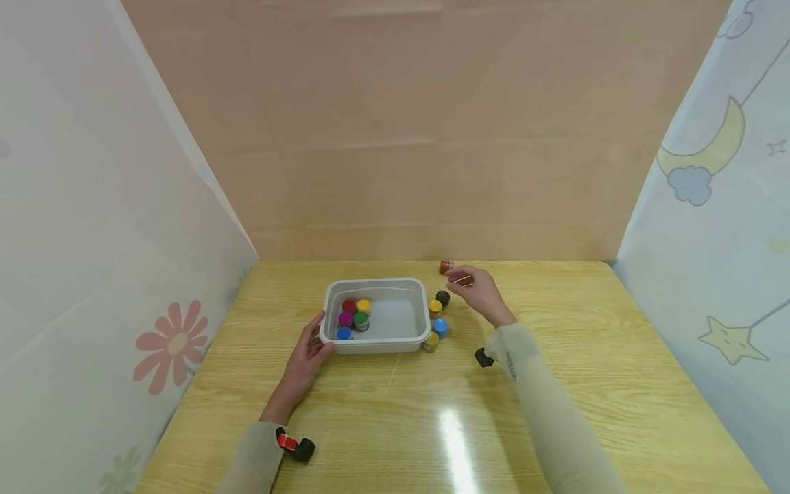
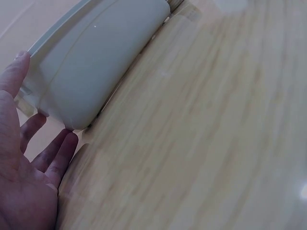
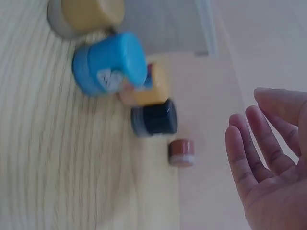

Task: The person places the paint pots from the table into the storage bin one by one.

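Note:
My left hand point(image 1: 304, 360) holds the left end of a white plastic tub point(image 1: 376, 346), thumb at the rim and fingertips against the outer wall. Grouped at the tub's left are paint pots with red point(image 1: 349, 306), yellow point(image 1: 364, 306), magenta point(image 1: 345, 320), green point(image 1: 361, 320) and blue point(image 1: 344, 334) lids. My right hand point(image 1: 483, 293) hovers with nothing between its fingers, close to a small brown pot point(image 1: 446, 267) that appears to lie on its side. Below that hand stands a black pot point(image 1: 442, 298).
Along the tub's right side stand an orange-yellow pot point(image 1: 435, 309), a light-blue pot point(image 1: 440, 327) and a mustard pot point(image 1: 431, 342). The wooden table point(image 1: 382, 425) meets a brown paper backdrop point(image 1: 401, 171) behind, with patterned white panels point(image 1: 691, 274) at both sides.

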Tool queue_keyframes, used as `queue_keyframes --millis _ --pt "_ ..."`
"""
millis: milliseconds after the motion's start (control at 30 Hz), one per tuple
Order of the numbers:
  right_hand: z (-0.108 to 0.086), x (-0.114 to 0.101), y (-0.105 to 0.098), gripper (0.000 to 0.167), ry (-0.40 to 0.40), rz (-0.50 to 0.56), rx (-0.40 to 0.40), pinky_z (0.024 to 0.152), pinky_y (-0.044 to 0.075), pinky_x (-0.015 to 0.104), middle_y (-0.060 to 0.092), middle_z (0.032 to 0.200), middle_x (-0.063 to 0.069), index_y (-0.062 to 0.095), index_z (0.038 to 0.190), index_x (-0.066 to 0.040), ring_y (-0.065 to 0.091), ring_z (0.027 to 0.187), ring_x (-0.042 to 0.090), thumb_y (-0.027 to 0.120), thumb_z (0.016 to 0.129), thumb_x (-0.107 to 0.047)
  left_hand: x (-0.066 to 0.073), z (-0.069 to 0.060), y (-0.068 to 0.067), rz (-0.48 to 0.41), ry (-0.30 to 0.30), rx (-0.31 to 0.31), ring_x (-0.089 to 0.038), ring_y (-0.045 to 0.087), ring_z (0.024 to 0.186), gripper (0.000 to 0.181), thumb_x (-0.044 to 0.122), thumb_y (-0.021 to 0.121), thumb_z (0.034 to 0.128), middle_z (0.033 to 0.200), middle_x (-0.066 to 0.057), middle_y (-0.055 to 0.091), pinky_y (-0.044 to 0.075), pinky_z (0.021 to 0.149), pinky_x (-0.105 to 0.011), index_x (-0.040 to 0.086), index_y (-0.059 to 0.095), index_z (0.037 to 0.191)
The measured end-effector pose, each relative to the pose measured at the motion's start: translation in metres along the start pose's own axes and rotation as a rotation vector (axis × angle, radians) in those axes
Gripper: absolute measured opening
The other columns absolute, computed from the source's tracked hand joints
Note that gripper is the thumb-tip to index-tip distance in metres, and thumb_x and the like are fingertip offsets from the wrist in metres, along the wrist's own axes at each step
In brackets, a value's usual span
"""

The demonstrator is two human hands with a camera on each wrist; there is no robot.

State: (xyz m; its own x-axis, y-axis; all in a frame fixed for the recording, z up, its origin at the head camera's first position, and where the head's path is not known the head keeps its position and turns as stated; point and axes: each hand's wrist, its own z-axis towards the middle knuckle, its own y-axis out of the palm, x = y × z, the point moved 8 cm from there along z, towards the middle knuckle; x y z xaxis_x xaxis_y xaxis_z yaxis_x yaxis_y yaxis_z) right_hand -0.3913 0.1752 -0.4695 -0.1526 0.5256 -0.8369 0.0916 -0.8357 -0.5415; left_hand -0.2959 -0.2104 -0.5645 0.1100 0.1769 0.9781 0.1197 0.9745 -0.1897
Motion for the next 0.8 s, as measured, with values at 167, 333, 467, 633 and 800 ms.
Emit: queue_keyframes --millis 167,333,467,633,800 --pt "0.017 0.018 -0.009 0.036 0.030 0.001 0.006 0.099 0.055 0.054 0.065 0.134 0.021 0.064 0.135 -0.002 0.063 0.120 0.040 0.066 0.102 -0.015 0.002 0.001 0.004 0.005 0.008 -0.018 -0.038 0.045 0.145 0.069 0.025 0.063 0.1050 0.167 -0.013 0.035 0.043 0.102 -0.012 0.032 0.028 0.164" --pt "0.043 0.039 -0.010 0.044 0.055 0.015 0.013 0.102 0.052 0.058 0.059 0.141 0.024 0.056 0.145 -0.002 0.059 0.126 0.043 0.064 0.103 -0.013 0.004 0.002 0.000 0.035 0.002 -0.001 -0.035 0.045 0.146 0.068 0.029 0.064 0.1046 0.166 -0.010 0.036 0.043 0.107 -0.016 0.036 0.029 0.163" --pt "0.060 0.056 -0.002 0.049 0.091 0.013 -0.005 0.106 0.051 0.056 0.053 0.147 0.025 0.051 0.149 -0.002 0.054 0.132 0.044 0.064 0.103 -0.013 0.002 -0.001 -0.003 0.061 -0.022 0.009 -0.032 0.042 0.148 0.069 0.032 0.064 0.1043 0.169 -0.005 0.031 0.041 0.115 -0.027 0.037 0.028 0.163" --pt "0.074 0.075 0.005 0.053 0.148 0.015 -0.029 0.110 0.047 0.056 0.049 0.153 0.023 0.049 0.152 -0.003 0.050 0.135 0.043 0.064 0.102 -0.013 -0.001 -0.003 -0.001 0.058 -0.047 0.000 -0.030 0.041 0.150 0.070 0.036 0.065 0.1029 0.170 -0.001 0.028 0.040 0.118 -0.035 0.040 0.029 0.162" --pt "0.089 0.083 0.011 0.052 0.097 -0.022 -0.060 0.110 0.047 0.056 0.047 0.154 0.025 0.048 0.152 -0.001 0.052 0.133 0.046 0.063 0.103 -0.012 0.000 -0.001 -0.001 0.063 -0.032 0.010 -0.031 0.042 0.149 0.069 0.036 0.065 0.1031 0.170 -0.001 0.029 0.041 0.117 -0.033 0.041 0.029 0.162"
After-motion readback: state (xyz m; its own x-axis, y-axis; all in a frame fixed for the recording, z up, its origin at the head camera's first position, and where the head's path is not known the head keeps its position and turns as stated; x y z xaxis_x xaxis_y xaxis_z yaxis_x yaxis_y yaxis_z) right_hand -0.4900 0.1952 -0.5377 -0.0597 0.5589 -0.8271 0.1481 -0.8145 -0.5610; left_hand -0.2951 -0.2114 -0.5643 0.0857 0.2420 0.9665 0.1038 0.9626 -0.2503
